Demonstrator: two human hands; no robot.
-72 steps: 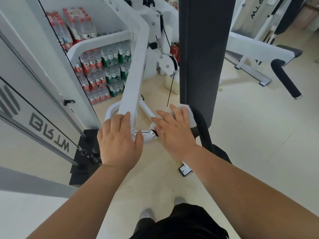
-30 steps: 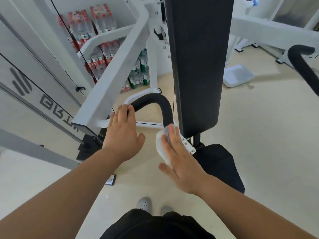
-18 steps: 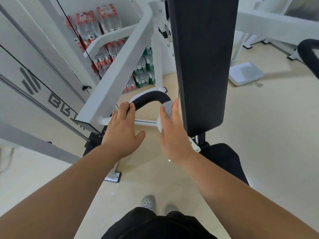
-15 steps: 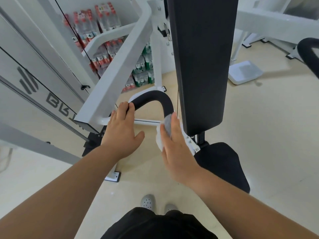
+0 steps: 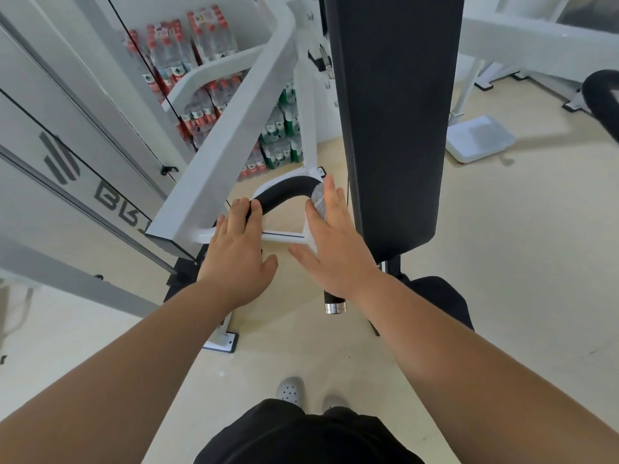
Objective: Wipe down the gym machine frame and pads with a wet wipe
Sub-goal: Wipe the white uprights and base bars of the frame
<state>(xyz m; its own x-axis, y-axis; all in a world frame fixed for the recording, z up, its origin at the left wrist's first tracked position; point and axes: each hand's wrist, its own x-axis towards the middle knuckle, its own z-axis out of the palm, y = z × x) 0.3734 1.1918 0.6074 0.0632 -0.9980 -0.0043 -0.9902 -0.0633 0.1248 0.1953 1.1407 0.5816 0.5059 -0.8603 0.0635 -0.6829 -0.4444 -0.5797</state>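
Note:
A black curved handle (image 5: 288,192) hangs from the white frame arm (image 5: 227,139), and its chrome-capped end (image 5: 335,304) sticks out below my right wrist. My left hand (image 5: 239,249) rests on the handle's left end, fingers laid over it and thumb spread. My right hand (image 5: 335,242) presses the wet wipe (image 5: 316,200) flat against the handle's right side with straight fingers. The tall black back pad (image 5: 392,112) stands just right of that hand, with the black seat pad (image 5: 442,299) below it.
Packs of water bottles (image 5: 201,61) are stacked behind the frame. A grey branded panel (image 5: 67,155) runs along the left. A white floor scale (image 5: 479,139) and another white machine (image 5: 536,38) with a black roller pad (image 5: 603,95) stand at the right. My shoes (image 5: 289,390) are on the beige floor.
My right hand has slid the wipe up and down along the handle's right side and is now near the top of the curve. My left hand has stayed on the handle's left end.

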